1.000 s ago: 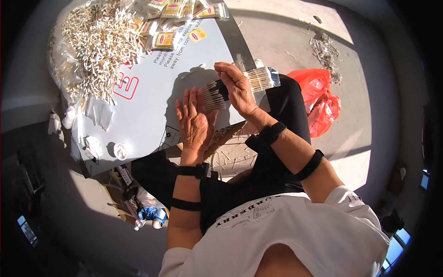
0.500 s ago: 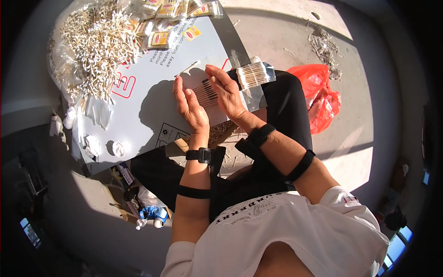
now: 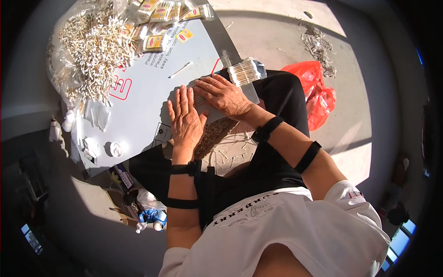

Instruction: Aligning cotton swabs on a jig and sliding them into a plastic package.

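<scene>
A row of cotton swabs [image 3: 199, 99] lies on the grey board, partly showing between my hands. My left hand [image 3: 186, 122] rests flat at the row's left side, fingers stretched out and thumb apart. From the right, my right hand [image 3: 226, 98] lies flat over the row with its fingers extended, hiding much of it. Just beyond that hand, a bundle of cotton swabs [image 3: 244, 72] sits with clear plastic at the board's right edge, by my knee. One loose swab [image 3: 180, 69] lies farther up the board.
A large heap of cotton swabs [image 3: 94, 51] in a clear bag fills the board's [image 3: 143, 111] far left. Filled packets [image 3: 159, 42] with yellow labels lie beside it. Clear empty bags [image 3: 96, 115] are at the left edge. A red plastic bag [image 3: 314, 94] stands on the floor at right.
My hands, formerly cupped upright around the swabs, have come down flat onto the board and the row. The left palm has turned downward.
</scene>
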The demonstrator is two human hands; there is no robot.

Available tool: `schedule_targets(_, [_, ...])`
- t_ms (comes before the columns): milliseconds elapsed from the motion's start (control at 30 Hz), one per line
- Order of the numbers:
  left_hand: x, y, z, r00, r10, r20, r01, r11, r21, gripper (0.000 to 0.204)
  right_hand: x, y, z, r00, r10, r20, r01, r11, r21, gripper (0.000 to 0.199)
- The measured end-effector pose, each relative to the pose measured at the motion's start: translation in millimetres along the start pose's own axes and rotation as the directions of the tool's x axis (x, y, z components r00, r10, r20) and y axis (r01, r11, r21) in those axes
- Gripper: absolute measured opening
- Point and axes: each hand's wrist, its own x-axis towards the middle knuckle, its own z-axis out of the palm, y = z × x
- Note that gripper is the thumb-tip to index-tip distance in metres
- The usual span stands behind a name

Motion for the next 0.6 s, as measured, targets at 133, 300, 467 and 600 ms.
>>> schedule_targets(133, [-1, 5, -5, 1.000, -0.013, 0.007, 0.013, 1.000, -0.007, 0.077, -4, -1, 5, 0.999, 0.013, -0.045, -0.013, 1.000, -0.003, 0.051])
schedule_targets(300, [-4, 4, 7, 1.000, -0.015, 0.005, 0.015, 0.999, 0.036, 0.083, 1, -4, 6, 0.999, 0.035, -0.038, -0.034, 0.999, 0.026, 0.048])
schedule_targets(467, [-3, 8, 8, 0.999, -0.021, -0.029, 0.021, 1.000, 0.006, 0.083, -3, 4, 5, 0.914, 0.397, -0.079, -0.321, 0.830, 0.456, 0.040])
schedule_targets(600, [-6, 5, 7, 0.999, -0.021, -0.026, 0.018, 0.992, -0.127, 0.083, 8, 1, 4, 0.876, 0.481, -0.019, -0.404, 0.756, 0.516, 0.035])
